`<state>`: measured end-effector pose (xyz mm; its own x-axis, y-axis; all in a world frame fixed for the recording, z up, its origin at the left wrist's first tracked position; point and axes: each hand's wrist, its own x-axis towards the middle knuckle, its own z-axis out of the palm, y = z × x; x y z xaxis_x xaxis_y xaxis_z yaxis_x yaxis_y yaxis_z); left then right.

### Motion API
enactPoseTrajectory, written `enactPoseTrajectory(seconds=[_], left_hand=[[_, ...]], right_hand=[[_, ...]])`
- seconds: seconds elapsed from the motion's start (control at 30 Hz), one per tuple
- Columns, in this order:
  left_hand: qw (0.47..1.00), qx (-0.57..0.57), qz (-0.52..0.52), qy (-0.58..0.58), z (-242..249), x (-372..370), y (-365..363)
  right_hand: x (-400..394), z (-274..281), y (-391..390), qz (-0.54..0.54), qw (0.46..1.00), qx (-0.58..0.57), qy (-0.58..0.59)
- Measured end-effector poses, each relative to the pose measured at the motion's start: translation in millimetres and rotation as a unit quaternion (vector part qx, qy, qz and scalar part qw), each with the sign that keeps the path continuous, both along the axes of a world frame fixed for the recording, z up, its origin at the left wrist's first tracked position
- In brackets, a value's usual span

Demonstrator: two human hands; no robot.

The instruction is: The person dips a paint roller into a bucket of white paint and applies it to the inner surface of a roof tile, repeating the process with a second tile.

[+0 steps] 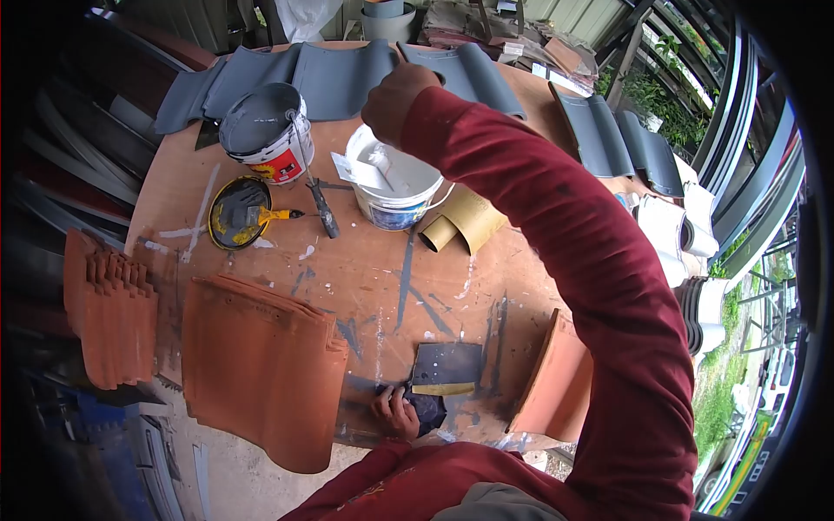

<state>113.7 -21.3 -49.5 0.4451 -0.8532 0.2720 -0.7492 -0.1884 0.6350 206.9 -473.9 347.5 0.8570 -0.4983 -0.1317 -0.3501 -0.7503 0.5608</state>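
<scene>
The round wooden surface, streaked with paint, stands outdoors among stacked roof tiles. The right hand is raised above the white bucket; its grip is closed around a thin tool whose pale end hangs over the paint. The left hand presses on a dark sheet at the near edge, fingers closed on it. I think paint may drip onto the surface, or the sleeve may touch the bucket rim.
</scene>
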Motion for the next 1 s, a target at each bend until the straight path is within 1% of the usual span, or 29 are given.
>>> enactPoseTrajectory(seconds=[0.07,0.1,0.17,0.23,0.3,0.33,0.37,0.43,0.47,0.53,0.57,0.63,0.7,0.77,0.8,0.83,0.9,1.0], left_hand=[[1.0,-0.009,0.002,-0.007,-1,0,1],[1.0,-0.01,-0.002,-0.011,0,1,0],[1.0,-0.002,-0.001,-0.009,2,1,0],[1.0,-0.007,0.001,-0.012,2,2,1],[1.0,-0.005,-0.008,-0.021,3,1,1],[1.0,-0.01,-0.007,-0.029,4,1,0],[1.0,-0.013,-0.013,-0.025,6,-1,-1],[0.999,-0.018,-0.008,-0.03,12,0,-3],[0.999,-0.02,-0.008,-0.025,12,0,-3],[0.999,-0.023,-0.013,-0.027,8,2,-2],[0.999,-0.023,-0.013,-0.023,5,2,-1],[0.999,-0.032,-0.007,-0.024,6,2,0],[0.999,-0.029,-0.009,-0.036,8,2,-1],[0.999,-0.034,-0.009,-0.038,9,2,-2],[0.999,-0.033,-0.009,-0.04,9,2,-1],[0.999,-0.036,-0.008,-0.038,9,1,0],[0.998,-0.038,-0.003,-0.05,8,1,-2],[0.998,-0.034,0.003,-0.044,9,2,-1]], right_hand=[[-1,-28,-15,-0.03,0.999,0.008,0.04],[-6,-23,-11,-0.033,0.999,0.008,0.035],[-13,-15,-2,-0.081,0.997,-0.017,0.012],[-22,4,13,-0.079,0.997,-0.022,-0.005],[-32,21,28,-0.06,0.995,-0.033,-0.072],[-32,18,29,-0.055,0.995,-0.031,-0.08],[-27,19,33,-0.078,0.995,-0.015,-0.053],[-24,-14,15,-0.083,0.996,-0.009,-0.035],[-29,-21,12,-0.085,0.996,-0.011,-0.038],[-40,-21,18,-0.125,0.99,-0.016,-0.057],[-46,-22,19,-0.123,0.99,-0.015,-0.06],[-59,-9,33,-0.131,0.983,-0.005,-0.125],[-59,-4,38,-0.122,0.985,-0.007,-0.118],[-48,-15,33,-0.117,0.99,-0.023,-0.07],[-42,-17,33,-0.114,0.992,-0.01,-0.043],[-37,-20,34,-0.113,0.993,-0.012,-0.041],[-24,-28,34,-0.129,0.991,-0.004,0.039],[-15,-48,17,-0.131,0.99,-0.019,0.056]])
